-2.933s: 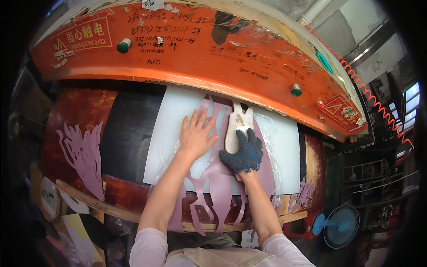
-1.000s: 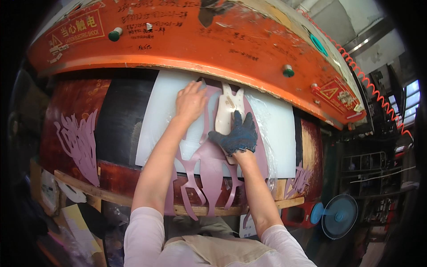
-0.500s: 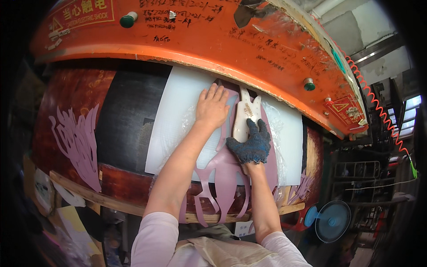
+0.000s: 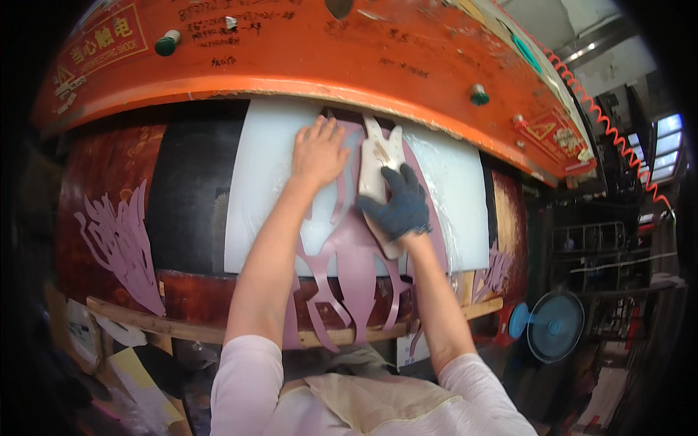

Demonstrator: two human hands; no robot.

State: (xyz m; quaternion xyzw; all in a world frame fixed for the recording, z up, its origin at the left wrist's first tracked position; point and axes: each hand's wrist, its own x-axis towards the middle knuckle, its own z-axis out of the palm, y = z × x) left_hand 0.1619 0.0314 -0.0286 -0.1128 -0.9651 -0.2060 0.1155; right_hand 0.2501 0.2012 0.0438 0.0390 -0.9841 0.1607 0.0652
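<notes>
**Cutter pressed onto mauve sheet under the press**

Grip of the gloved right hand point(image 4: 396, 207) is closed around a pale wooden-backed cutting die point(image 4: 379, 163), near the frame's centre, its forked top pointing up toward the orange press head point(image 4: 349, 65). The bare left hand point(image 4: 318, 152), just left of it, lies flat with fingers spread, holding nothing, on the mauve sheet point(image 4: 356, 254). Beneath lies a white cutting board point(image 4: 262, 189). Mauve offcuts point(image 4: 123, 247) hang at lower left.
</notes>
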